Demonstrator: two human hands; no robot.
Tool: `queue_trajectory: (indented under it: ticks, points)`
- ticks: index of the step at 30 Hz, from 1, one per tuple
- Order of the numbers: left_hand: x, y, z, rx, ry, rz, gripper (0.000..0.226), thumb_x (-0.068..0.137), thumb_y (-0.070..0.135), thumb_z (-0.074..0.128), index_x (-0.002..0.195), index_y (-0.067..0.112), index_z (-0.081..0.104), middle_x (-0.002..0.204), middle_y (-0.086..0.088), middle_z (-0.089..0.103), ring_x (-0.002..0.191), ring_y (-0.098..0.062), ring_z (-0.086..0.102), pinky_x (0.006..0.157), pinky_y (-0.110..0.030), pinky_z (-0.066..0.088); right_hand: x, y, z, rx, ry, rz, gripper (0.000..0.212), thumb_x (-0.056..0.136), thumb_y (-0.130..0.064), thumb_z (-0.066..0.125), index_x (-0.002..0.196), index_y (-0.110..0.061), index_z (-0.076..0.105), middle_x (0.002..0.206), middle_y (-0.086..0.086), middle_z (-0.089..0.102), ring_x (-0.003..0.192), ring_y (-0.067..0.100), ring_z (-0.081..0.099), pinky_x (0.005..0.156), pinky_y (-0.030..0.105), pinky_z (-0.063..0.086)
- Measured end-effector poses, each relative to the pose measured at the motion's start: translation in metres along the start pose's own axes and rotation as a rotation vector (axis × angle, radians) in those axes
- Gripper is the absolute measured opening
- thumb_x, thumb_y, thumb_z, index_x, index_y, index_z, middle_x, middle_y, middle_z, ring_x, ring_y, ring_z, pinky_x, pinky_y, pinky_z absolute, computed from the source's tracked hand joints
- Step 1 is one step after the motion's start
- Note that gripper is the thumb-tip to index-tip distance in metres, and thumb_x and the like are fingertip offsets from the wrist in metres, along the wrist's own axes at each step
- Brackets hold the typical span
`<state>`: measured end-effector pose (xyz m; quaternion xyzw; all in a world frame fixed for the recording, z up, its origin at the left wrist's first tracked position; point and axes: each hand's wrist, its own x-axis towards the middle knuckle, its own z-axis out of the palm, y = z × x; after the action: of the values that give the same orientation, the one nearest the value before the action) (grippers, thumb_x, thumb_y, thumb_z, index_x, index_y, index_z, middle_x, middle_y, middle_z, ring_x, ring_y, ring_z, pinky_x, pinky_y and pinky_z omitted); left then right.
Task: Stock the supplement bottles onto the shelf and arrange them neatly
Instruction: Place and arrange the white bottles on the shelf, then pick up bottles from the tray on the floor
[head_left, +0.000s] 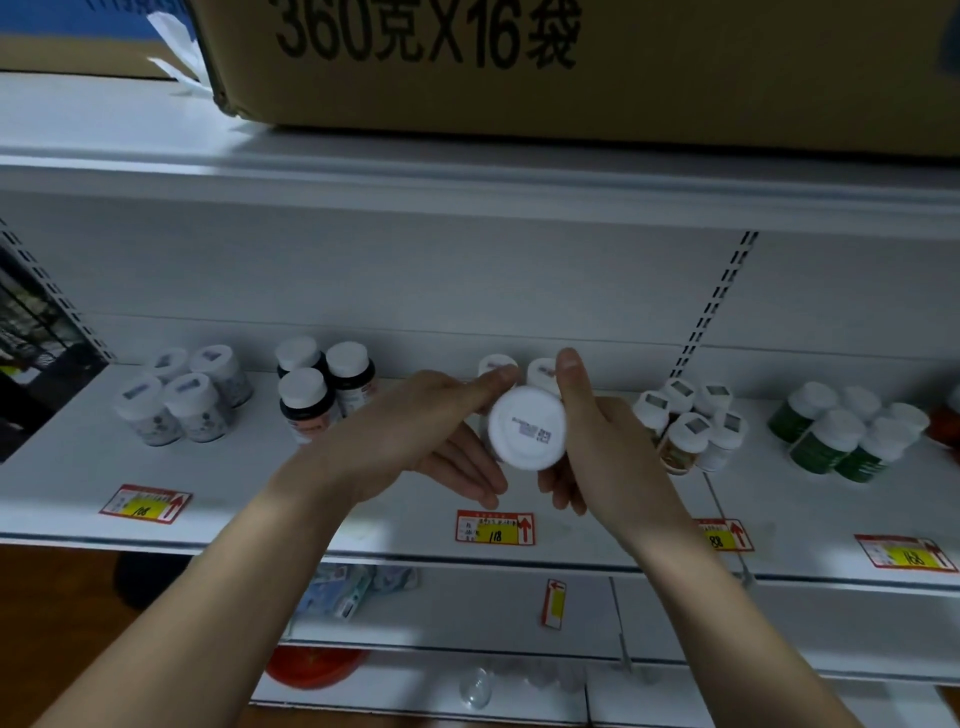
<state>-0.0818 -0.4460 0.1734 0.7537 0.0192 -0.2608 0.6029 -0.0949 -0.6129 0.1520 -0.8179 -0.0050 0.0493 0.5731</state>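
dim, bluish light | soft overall blur | wide-angle bending at edges

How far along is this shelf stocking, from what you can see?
Done: several clusters already stand on the shelf, among them grey-labelled bottles, dark bottles and green bottles.

In hand: the left hand and right hand hold one white-capped bottle in front of two matching bottles, above the 118 price tag.

Left: setting it down and straightening the loose clusters. How many bottles remain unstocked isn't visible.
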Motion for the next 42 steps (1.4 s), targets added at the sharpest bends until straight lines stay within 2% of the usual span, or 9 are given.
queue_trajectory:
  ticks: [7,11,14,19,24,29,34,37,42]
  points:
    - [0.002,-0.003,-0.01,-0.007,-0.027,0.038,0.055,0.095,0.055,0.05,0.115,0.007,0.067,0.086,-0.024,0.075,0.079,-0.035,0.075,0.07,-0.032,0.062,0.003,-0.001,0.004,-0.024,0.006,-0.008,0.069,0.101,-0.057,0.028,0.068,-0.009,0.065,0.051,0.006,0.063,0.043,0.012,0.056,0.044,0.018,0.04]
    - [0.001,-0.005,-0.022,0.001,-0.051,0.166,0.043,0.093,0.044,0.058,0.131,0.026,0.061,0.102,-0.012,0.077,0.092,-0.028,0.075,0.081,-0.036,0.062,0.003,0.001,0.012,-0.044,0.026,-0.114,0.042,0.104,-0.045,0.035,0.105,-0.02,0.069,0.07,0.002,0.069,0.055,0.012,0.062,0.05,0.033,0.05]
    - [0.004,-0.012,-0.032,-0.041,-0.077,0.214,0.064,0.084,0.04,0.067,0.144,0.042,0.044,0.109,-0.005,0.076,0.098,-0.024,0.074,0.085,-0.042,0.061,0.001,0.005,0.019,-0.015,0.039,-0.154,0.038,0.102,-0.043,0.041,0.14,-0.04,0.047,0.089,-0.004,0.068,0.06,0.006,0.061,0.052,0.022,0.051]
    - [0.013,-0.019,-0.036,-0.082,-0.152,0.284,0.08,0.081,0.029,0.073,0.147,0.049,0.033,0.119,0.001,0.073,0.105,-0.018,0.072,0.083,-0.043,0.061,-0.01,0.012,0.025,-0.064,0.051,-0.171,0.06,0.098,-0.043,0.048,0.151,-0.047,0.021,0.111,-0.02,0.061,0.093,-0.004,0.064,0.081,0.024,0.056]
    - [0.035,-0.013,-0.006,-0.044,-0.181,0.337,0.063,0.084,0.018,0.075,0.138,0.041,0.051,0.122,0.001,0.067,0.101,-0.014,0.072,0.075,-0.038,0.062,-0.031,0.022,-0.003,-0.09,0.098,-0.099,0.054,0.099,-0.04,0.05,0.147,-0.044,0.028,0.12,-0.027,0.057,0.102,-0.009,0.06,0.09,0.02,0.051]
    - [0.054,-0.01,0.061,-0.012,-0.262,0.408,0.046,0.086,0.016,0.074,0.129,0.028,0.061,0.123,0.002,0.069,0.108,-0.016,0.069,0.079,-0.044,0.062,-0.071,0.04,-0.076,-0.343,0.359,0.016,0.016,0.102,-0.033,0.046,0.109,-0.03,0.06,0.085,-0.005,0.07,0.076,0.012,0.065,0.075,0.035,0.052]
    - [0.05,-0.006,0.157,0.036,-0.413,0.456,0.04,0.085,0.018,0.078,0.121,0.031,0.065,0.119,0.007,0.071,0.103,-0.015,0.072,0.079,-0.042,0.062,-0.123,0.083,-0.14,-0.654,0.503,0.192,0.039,0.097,-0.048,0.047,0.069,-0.021,0.049,0.065,0.001,0.057,0.071,0.024,0.056,0.062,0.04,0.044]
    - [0.044,-0.004,0.229,0.086,-0.489,0.485,0.043,0.083,0.02,0.08,0.121,0.03,0.063,0.12,0.009,0.07,0.102,-0.017,0.072,0.079,-0.043,0.062,-0.162,0.116,-0.182,-0.711,0.569,0.312,0.042,0.097,-0.048,0.049,0.067,-0.017,0.047,0.06,0.0,0.051,0.066,0.02,0.053,0.054,0.035,0.034]
    - [0.029,-0.002,0.365,0.107,-0.633,0.462,0.053,0.076,0.023,0.083,0.125,0.024,0.063,0.119,0.005,0.07,0.104,-0.017,0.07,0.07,-0.03,0.059,-0.255,0.18,-0.269,-0.608,0.686,0.482,0.045,0.095,-0.05,0.052,0.07,-0.012,0.053,0.06,0.001,0.056,0.062,0.021,0.056,0.053,0.032,0.036]
